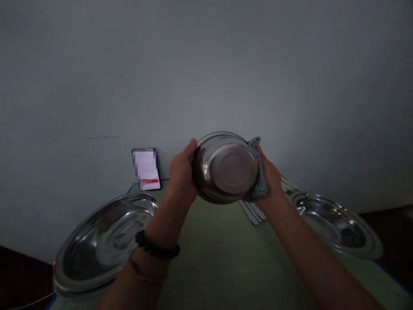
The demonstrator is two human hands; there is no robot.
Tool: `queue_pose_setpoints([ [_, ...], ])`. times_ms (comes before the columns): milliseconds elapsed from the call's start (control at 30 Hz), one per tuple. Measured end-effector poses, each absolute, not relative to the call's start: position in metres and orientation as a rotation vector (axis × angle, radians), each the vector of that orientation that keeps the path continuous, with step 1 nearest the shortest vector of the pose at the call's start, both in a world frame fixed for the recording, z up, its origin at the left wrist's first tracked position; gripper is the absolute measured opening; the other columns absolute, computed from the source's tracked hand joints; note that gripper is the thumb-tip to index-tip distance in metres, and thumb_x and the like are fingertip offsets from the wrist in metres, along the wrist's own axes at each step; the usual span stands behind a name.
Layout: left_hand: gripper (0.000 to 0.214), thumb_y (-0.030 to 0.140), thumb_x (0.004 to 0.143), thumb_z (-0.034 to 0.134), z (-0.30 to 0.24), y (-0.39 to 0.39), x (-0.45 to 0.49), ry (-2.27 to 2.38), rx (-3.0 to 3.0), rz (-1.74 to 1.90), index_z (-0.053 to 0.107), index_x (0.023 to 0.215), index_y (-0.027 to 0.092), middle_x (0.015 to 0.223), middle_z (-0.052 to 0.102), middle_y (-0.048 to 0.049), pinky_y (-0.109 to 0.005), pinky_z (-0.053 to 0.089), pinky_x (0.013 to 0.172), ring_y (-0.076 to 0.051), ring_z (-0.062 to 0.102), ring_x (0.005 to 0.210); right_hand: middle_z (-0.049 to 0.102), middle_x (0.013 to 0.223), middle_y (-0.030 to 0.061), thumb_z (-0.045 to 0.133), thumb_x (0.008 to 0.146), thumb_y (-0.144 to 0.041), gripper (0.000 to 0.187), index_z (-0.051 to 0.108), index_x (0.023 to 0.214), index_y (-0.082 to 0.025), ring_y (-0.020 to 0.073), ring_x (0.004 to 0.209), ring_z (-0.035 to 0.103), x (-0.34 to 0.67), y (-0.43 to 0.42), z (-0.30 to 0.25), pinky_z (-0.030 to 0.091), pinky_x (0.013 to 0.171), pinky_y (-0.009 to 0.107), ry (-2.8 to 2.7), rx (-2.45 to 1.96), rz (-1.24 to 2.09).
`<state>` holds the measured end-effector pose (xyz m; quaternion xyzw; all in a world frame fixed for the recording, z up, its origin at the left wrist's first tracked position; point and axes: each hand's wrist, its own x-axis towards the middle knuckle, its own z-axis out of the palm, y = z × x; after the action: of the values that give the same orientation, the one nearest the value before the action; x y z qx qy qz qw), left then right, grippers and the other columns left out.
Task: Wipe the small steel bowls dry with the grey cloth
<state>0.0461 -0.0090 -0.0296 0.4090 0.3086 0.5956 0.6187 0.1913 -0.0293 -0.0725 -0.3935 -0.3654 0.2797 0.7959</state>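
A shiny metal bowl (230,168) is held up above the table, its round base turned toward me. My left hand (182,172) grips the bowl's left rim, thumb uppermost and the other fingers hidden behind it. On the opposite side, my right hand (271,176) presses a green checked cloth (260,183) against the bowl's edge. The cloth lies between that palm and the metal, and most of the right fingers are out of sight.
A large metal basin (77,254) stands on the green table (219,267) at left, a smaller one (335,224) at right. Flat grey strips (253,213) and pale items (288,186) lie behind my right arm. A lit phone (146,168) leans against the wall (206,69).
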Motion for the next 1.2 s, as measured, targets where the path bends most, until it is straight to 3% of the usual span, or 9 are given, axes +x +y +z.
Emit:
queue_pose_setpoints([
  [100, 0.022, 0.037, 0.075, 0.055, -0.034, -0.014, 0.061, 0.672, 0.677, 1.495, 0.062, 0.081, 0.018, 0.085, 0.069, -0.0030, -0.027, 0.053, 0.071, -0.017, 0.066, 0.081, 0.070, 0.084, 0.0018, 0.054, 0.078, -0.051, 0.034, 0.065, 0.086, -0.020, 0.0174, 0.080, 0.065, 0.176, -0.028, -0.077, 0.053, 0.074, 0.034, -0.523, -0.844, 0.687],
  [233, 0.024, 0.037, 0.080, 0.050, -0.042, -0.020, 0.074, 0.619, 0.570, 1.682, 0.061, 0.092, 0.020, 0.107, 0.066, -0.0020, -0.024, 0.051, 0.082, -0.016, 0.061, 0.104, 0.069, 0.095, 0.0028, 0.042, 0.083, -0.055, 0.043, 0.064, 0.097, -0.021, 0.0186, 0.093, 0.064, 0.161, -0.035, -0.075, 0.053, 0.073, 0.032, -0.620, -0.871, 0.594],
  [533, 0.038, 0.051, 0.090, 0.036, -0.062, -0.035, 0.082, 0.966, 0.988, 1.877, 0.058, 0.091, 0.021, 0.104, 0.064, -0.0017, -0.025, 0.044, 0.093, -0.013, 0.057, 0.105, 0.067, 0.106, 0.0025, 0.047, 0.080, -0.056, 0.044, 0.063, 0.105, -0.023, 0.0213, 0.102, 0.061, 0.167, -0.039, -0.069, 0.052, 0.080, 0.036, -0.531, -0.919, 0.543],
  [667, 0.041, 0.052, 0.092, 0.030, -0.072, -0.057, 0.097, 0.767, 1.178, 1.785, 0.059, 0.091, 0.022, 0.093, 0.067, -0.0038, -0.026, 0.048, 0.085, -0.015, 0.063, 0.093, 0.067, 0.104, 0.0049, 0.040, 0.081, -0.056, 0.047, 0.061, 0.106, -0.022, 0.0222, 0.096, 0.063, 0.166, -0.032, -0.078, 0.053, 0.076, 0.038, -0.582, -0.837, 0.761],
  [800, 0.035, 0.045, 0.093, 0.033, -0.078, -0.057, 0.104, 0.618, 1.307, 1.752, 0.058, 0.099, 0.022, 0.108, 0.065, -0.0060, -0.028, 0.044, 0.094, -0.016, 0.058, 0.107, 0.068, 0.097, 0.0051, 0.039, 0.082, -0.054, 0.044, 0.062, 0.099, -0.021, 0.0217, 0.088, 0.064, 0.167, -0.027, -0.079, 0.053, 0.074, 0.038, -0.660, -0.756, 0.930],
  [967, 0.029, 0.040, 0.091, 0.039, -0.068, -0.028, 0.086, 0.785, 1.342, 1.665, 0.056, 0.101, 0.020, 0.108, 0.062, -0.0072, -0.034, 0.041, 0.095, -0.020, 0.056, 0.106, 0.063, 0.085, 0.0012, 0.041, 0.086, -0.054, 0.039, 0.060, 0.089, -0.020, 0.0168, 0.083, 0.059, 0.180, -0.038, -0.062, 0.048, 0.074, 0.033, -0.613, -0.965, 0.392],
  [1033, 0.035, 0.038, 0.085, 0.050, -0.057, -0.020, 0.076, 0.798, 1.212, 1.649, 0.048, 0.116, 0.022, 0.112, 0.059, -0.0075, -0.035, 0.047, 0.085, -0.021, 0.057, 0.101, 0.059, 0.081, 0.0002, 0.037, 0.090, -0.047, 0.034, 0.058, 0.087, -0.021, 0.0153, 0.080, 0.057, 0.186, -0.046, -0.057, 0.046, 0.074, 0.032, -0.789, -1.020, 0.052],
  [1100, 0.045, 0.044, 0.084, 0.048, -0.043, -0.018, 0.066, 0.691, 1.082, 1.592, 0.041, 0.124, 0.026, 0.111, 0.060, -0.0064, -0.036, 0.049, 0.077, -0.023, 0.058, 0.100, 0.057, 0.079, 0.0006, 0.037, 0.092, -0.039, 0.026, 0.056, 0.088, -0.022, 0.0149, 0.077, 0.056, 0.189, -0.055, -0.053, 0.045, 0.070, 0.030, -0.991, -1.046, -0.285],
  [1200, 0.041, 0.058, 0.079, 0.047, -0.022, -0.021, 0.050, 0.619, 0.992, 1.365, 0.058, 0.098, 0.024, 0.091, 0.064, -0.0047, -0.040, 0.049, 0.074, -0.028, 0.060, 0.096, 0.060, 0.084, 0.0023, 0.039, 0.092, -0.026, 0.017, 0.055, 0.098, -0.021, 0.0147, 0.079, 0.058, 0.185, -0.066, -0.049, 0.046, 0.070, 0.029, -1.303, -0.996, -0.586],
])
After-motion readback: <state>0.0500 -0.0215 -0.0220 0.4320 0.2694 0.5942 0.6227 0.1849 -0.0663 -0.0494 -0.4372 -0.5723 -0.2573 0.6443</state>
